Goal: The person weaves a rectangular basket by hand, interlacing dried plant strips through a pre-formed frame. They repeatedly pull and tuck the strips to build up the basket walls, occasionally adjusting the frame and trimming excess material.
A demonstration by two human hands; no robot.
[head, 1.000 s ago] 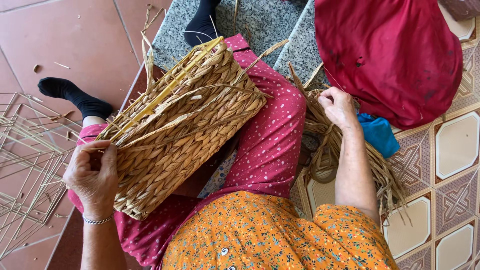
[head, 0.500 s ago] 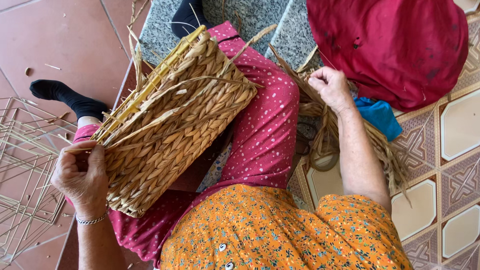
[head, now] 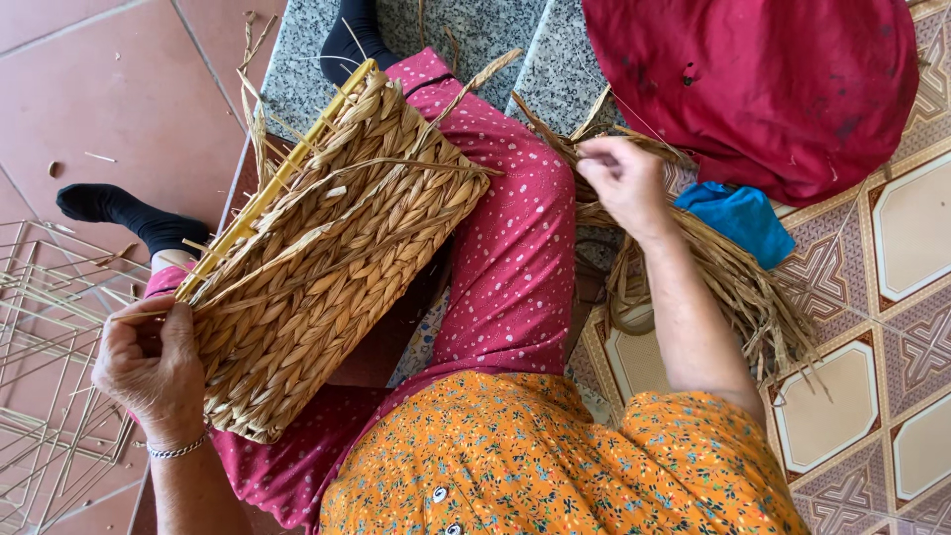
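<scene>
Straw-coloured plaited fibre makes up the basket (head: 327, 258), which lies tilted across the person's lap on red spotted trousers (head: 515, 248), its yellow rim strip turned toward the grey stone step (head: 297, 69). No packages, labels or signs show; the nearest soft goods are a large red cloth bundle (head: 763, 89) on the patterned tiles at upper right and a small blue cloth (head: 738, 218) just beside it. The left hand (head: 151, 369) is curled closed at the basket's lower left corner, fingers pinching a thin strand against the weave, wrist bent inward with a silver bracelet (head: 176, 449) at the cuff. The right hand (head: 624, 183) is stretched out to the side, well apart from the basket, its fingers loosely closed around a few strands pulled from a loose bundle of dried straw (head: 733, 287) that lies on the tiled ledge; the forearm runs down across that bundle to the orange flowered blouse (head: 555, 466). Thin wire frames (head: 50, 337) lie on the red floor tiles at far left, near a foot in a black sock (head: 119, 213).
</scene>
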